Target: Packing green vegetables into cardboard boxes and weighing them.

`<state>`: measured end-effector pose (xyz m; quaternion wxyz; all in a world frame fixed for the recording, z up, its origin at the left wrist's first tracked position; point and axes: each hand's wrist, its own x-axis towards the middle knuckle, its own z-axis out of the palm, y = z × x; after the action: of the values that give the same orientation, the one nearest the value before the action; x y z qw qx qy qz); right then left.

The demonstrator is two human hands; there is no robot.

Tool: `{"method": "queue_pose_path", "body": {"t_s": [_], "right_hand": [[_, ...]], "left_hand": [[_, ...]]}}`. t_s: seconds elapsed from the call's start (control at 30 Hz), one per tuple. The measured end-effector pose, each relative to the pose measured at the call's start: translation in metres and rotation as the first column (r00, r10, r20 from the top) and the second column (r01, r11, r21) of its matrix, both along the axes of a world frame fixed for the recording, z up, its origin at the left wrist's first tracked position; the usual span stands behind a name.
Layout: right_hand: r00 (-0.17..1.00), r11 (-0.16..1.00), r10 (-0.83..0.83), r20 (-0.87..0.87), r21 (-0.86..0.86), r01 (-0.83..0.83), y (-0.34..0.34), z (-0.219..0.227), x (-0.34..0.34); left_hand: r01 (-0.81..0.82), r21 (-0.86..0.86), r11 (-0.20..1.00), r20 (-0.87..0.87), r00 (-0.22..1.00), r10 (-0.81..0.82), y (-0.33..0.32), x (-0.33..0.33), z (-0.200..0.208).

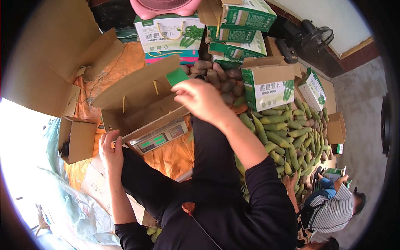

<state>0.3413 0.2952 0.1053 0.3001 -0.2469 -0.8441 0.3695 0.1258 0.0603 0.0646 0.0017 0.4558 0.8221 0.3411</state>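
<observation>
The open cardboard box (139,92) lies between the left hand (111,152) and right hand (201,99).

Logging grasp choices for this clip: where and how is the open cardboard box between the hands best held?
Probably take the open box by its two short ends, coming in from left and right: it is long and narrow, so this should balance it, while the thin, raised far panel might bend.
</observation>
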Motion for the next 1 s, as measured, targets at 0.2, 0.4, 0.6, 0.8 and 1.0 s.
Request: {"method": "queue_pose_path", "body": {"t_s": [0.2,0.4,0.6,0.8,1.0], "right_hand": [[0.846,0.927,-0.356,0.396,0.035,0.374,0.043,-0.109,0.128],[0.5,0.903,-0.301,0.812,0.075,0.422,-0.006,-0.243,0.216],[0.275,0.945,-0.227,0.934,0.143,0.295,-0.065,-0.292,0.251],[0.234,0.974,-0.139,0.962,0.09,0.208,-0.069,-0.28,0.254],[0.055,0.722,-0.542,0.839,0.431,0.542,-0.032,-0.246,0.279]], "left_hand": [[0.131,-0.138,0.982,0.025,0.991,-0.129,0.013,0.008,0.011],[0.243,-0.379,0.893,-0.025,0.962,-0.272,0.054,0.03,0.017],[0.105,-0.578,0.81,0.006,0.992,-0.125,0.071,0.019,-0.04],[0.065,-0.64,0.765,-0.085,0.984,-0.154,0.073,0.026,-0.07],[0.022,-0.718,0.696,-0.113,0.983,-0.147,0.061,0.031,-0.062]]}}
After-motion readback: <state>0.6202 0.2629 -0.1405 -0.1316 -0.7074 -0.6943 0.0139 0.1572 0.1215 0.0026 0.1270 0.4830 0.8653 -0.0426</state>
